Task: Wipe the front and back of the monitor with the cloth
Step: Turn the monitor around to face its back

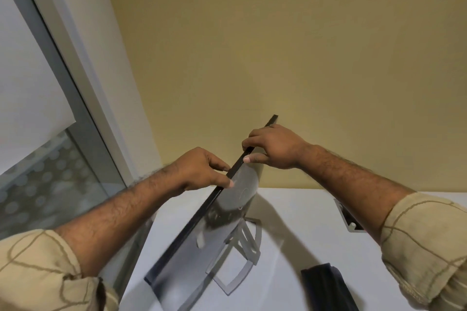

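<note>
- Head view: your left hand [202, 171] and right hand [273, 149] pinch the top edge of the monitor [225, 212].
- Its grey back looks blurred.
- A dark cloth [326, 285] lies on the desk [303, 212].

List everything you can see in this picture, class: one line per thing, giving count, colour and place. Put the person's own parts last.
Monitor: one, grey back, black edge, on its stand mid-table.
Table: one, white, below.
Dark folded thing: one, black, table, lower right; possibly the cloth.
Bracket: one, grey, table's right side.
Wall: one, yellowish, behind.
Window: one, grey-framed, left.
Left hand: gripping monitor's top edge.
Right hand: gripping the same edge, farther along.
</note>
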### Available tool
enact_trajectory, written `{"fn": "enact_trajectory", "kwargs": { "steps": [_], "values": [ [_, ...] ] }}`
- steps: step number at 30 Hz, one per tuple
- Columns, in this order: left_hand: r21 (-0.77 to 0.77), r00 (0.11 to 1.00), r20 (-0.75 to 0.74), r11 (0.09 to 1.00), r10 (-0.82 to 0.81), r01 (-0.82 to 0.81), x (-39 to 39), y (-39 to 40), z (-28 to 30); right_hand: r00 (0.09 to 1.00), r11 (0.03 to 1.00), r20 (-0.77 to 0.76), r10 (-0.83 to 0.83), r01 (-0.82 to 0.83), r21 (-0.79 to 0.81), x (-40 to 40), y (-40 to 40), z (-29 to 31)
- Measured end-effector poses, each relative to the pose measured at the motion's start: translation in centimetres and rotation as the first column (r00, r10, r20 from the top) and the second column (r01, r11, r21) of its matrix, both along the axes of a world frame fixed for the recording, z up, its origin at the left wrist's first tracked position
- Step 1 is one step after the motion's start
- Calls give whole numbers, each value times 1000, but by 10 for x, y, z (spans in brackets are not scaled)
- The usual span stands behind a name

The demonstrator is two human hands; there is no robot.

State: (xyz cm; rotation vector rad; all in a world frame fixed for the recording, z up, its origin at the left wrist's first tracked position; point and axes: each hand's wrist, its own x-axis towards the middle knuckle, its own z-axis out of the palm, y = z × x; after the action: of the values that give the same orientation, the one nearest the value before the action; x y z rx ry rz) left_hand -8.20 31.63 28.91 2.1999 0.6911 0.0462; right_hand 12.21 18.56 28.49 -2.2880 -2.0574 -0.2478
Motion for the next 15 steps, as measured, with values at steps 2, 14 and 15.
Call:
{"fn": "enact_trajectory", "kwargs": {
  "steps": [2, 14, 15],
  "values": [
    [67, 999, -10, 997, 45, -44, 1, 7, 3, 999, 999, 6, -41, 41, 34, 1, -2, -2],
    [403, 996, 42, 911, 78, -89, 21, 24, 6, 971, 957, 34, -239, 229, 175, 0, -16, -16],
    [417, 995, 50, 904, 83, -96, 23, 25, 6, 967, 953, 36, -252, 242, 181, 0, -17, -16]
  ]
}}
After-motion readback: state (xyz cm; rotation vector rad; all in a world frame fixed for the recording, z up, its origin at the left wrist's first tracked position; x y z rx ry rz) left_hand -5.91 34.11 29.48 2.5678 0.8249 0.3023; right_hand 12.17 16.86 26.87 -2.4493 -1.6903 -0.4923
